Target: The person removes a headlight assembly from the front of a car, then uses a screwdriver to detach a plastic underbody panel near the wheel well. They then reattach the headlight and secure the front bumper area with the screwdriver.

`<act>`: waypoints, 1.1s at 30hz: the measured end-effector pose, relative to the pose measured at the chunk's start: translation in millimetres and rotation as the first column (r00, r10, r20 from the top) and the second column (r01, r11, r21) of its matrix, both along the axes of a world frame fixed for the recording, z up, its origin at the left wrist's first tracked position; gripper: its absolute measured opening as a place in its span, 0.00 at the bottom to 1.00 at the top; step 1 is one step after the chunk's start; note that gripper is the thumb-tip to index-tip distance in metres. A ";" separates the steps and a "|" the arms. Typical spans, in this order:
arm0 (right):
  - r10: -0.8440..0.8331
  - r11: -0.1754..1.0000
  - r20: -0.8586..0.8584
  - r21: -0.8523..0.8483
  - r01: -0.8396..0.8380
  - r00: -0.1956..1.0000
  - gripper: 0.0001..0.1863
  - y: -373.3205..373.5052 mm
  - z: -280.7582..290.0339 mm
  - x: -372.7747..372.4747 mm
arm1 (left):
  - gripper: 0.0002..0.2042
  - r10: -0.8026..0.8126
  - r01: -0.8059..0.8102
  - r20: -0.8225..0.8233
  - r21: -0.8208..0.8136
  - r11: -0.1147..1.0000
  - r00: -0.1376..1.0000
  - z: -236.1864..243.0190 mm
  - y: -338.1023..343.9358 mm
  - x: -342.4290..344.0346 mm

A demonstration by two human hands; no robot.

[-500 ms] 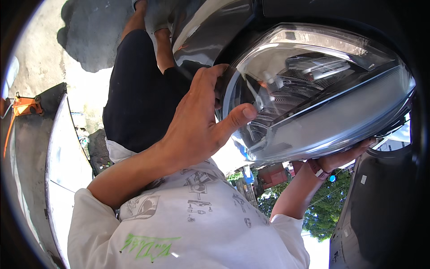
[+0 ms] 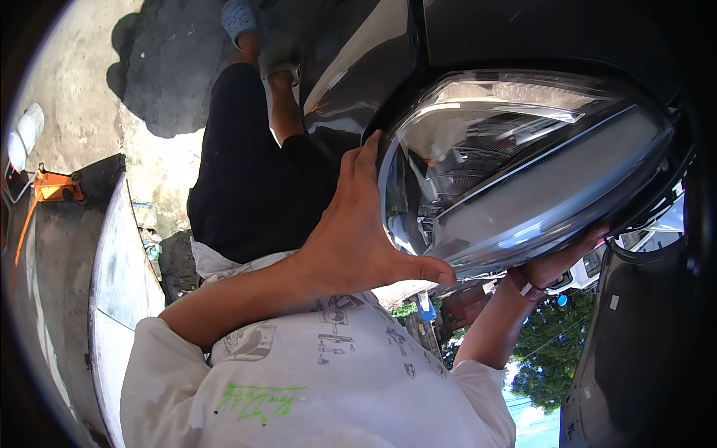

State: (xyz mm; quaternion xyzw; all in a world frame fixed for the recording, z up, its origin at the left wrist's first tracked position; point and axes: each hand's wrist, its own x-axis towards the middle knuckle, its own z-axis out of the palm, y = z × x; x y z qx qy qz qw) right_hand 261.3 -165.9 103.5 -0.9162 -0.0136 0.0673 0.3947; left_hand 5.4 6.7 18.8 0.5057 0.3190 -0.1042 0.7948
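A large car headlight with a clear, glossy lens lies against the dark car body. My left hand is spread round its left end. The fingertips press at the upper left edge, and the thumb stretches along the lower left rim. From below, my right hand supports the lower edge of the headlight. Its fingers are mostly hidden behind the lamp, and a dark red wristband circles the wrist. The back of the headlight is out of sight.
A dark panel rises close beside my right arm. My legs in dark shorts stand by the car's painted side. At far left, an orange jack-like tool sits near a pale curved panel on the concrete floor.
My left thumb has slid from the lens face down to the lower rim. The headlight's upper edge is lower in view, and the whole view has shifted slightly.
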 end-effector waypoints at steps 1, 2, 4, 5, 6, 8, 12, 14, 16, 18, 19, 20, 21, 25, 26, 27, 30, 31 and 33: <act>-0.044 0.999 -0.037 0.017 0.045 0.998 0.49 -0.9 -1.4 -0.1 | 0.87 -0.045 0.046 -0.030 0.027 0.999 0.999 1.7 0.6 2.1; -0.054 0.998 -0.070 0.027 0.056 0.996 0.49 -1.6 -2.5 0.5 | 0.86 -0.048 0.050 -0.043 0.032 0.998 0.998 2.7 1.9 4.0; -0.107 0.993 -0.102 0.043 0.112 0.989 0.48 -1.9 -1.5 2.6 | 0.86 -0.053 0.056 -0.064 0.045 0.997 0.997 4.1 4.3 8.5; -0.148 0.987 -0.103 0.050 0.153 0.984 0.48 -0.7 -1.6 -1.4 | 0.86 -0.031 0.032 -0.054 0.014 0.999 0.998 2.9 5.8 6.8; -0.154 0.985 -0.106 0.064 0.161 0.982 0.48 0.3 -1.7 -3.4 | 0.86 -0.008 0.007 -0.043 -0.006 1.000 0.999 1.7 7.3 7.0; -0.203 0.976 -0.097 0.064 0.209 0.974 0.48 0.5 1.7 -7.6 | 0.86 0.015 -0.015 -0.024 -0.022 1.000 1.000 2.0 9.0 7.6; -0.239 0.965 -0.138 0.073 0.251 0.961 0.51 -1.7 6.3 -4.8 | 0.84 -0.016 0.015 -0.056 -0.011 1.000 0.998 14.7 12.5 10.3; -0.146 0.989 -0.079 -0.012 0.145 0.986 0.53 -6.6 -3.2 -1.9 | 0.83 -0.013 0.013 -0.065 -0.001 1.000 0.998 11.5 13.9 11.5; -0.138 0.989 -0.163 0.032 0.145 0.977 0.53 -11.8 -7.4 1.0 | 0.84 0.005 -0.006 -0.047 -0.001 1.000 0.999 6.4 14.8 12.6; -0.098 0.992 -0.172 0.066 0.111 0.980 0.53 -16.4 -8.9 2.1 | 0.85 -0.011 0.011 -0.038 -0.007 1.000 0.999 3.0 15.4 12.9; -0.073 0.996 -0.183 0.044 0.082 0.980 0.54 -18.1 -8.8 2.9 | 0.85 -0.030 0.029 -0.039 -0.014 0.999 0.999 1.5 15.8 13.2; -0.001 1.000 -0.152 0.014 0.003 0.988 0.53 -20.0 -8.4 2.3 | 0.85 -0.029 0.028 -0.035 -0.019 0.999 0.999 1.1 15.9 13.7; -0.086 0.996 -0.128 -0.006 0.086 0.988 0.52 -21.5 -7.0 1.6 | 0.85 -0.032 0.030 -0.041 -0.042 0.999 0.999 2.5 15.9 13.9; -0.147 0.981 -0.181 0.102 0.167 0.972 0.49 -22.9 -2.3 2.7 | 0.84 -0.097 0.094 -0.075 -0.036 0.995 0.992 6.2 20.6 18.7; -0.180 0.973 -0.202 0.106 0.204 0.963 0.48 -22.1 -1.4 3.1 | 0.84 -0.150 0.146 -0.098 -0.040 0.988 0.984 8.7 21.9 19.8; -0.217 0.965 -0.204 0.102 0.241 0.954 0.48 -21.0 -0.5 3.1 | 0.85 -0.190 0.186 -0.119 -0.041 0.982 0.974 9.1 23.3 21.2; -0.217 0.970 -0.183 0.074 0.234 0.959 0.48 -16.5 0.9 2.0 | 0.84 -0.151 0.145 -0.107 -0.061 0.988 0.983 11.1 25.9 21.4; -0.240 0.965 -0.178 0.067 0.255 0.955 0.48 -14.7 1.3 0.7 | 0.84 -0.139 0.133 -0.103 -0.057 0.989 0.985 10.7 26.5 21.0; -0.238 0.966 -0.169 0.058 0.251 0.956 0.50 -11.5 0.7 -1.4 | 0.84 -0.133 0.127 -0.095 -0.070 0.989 0.987 8.7 27.6 20.1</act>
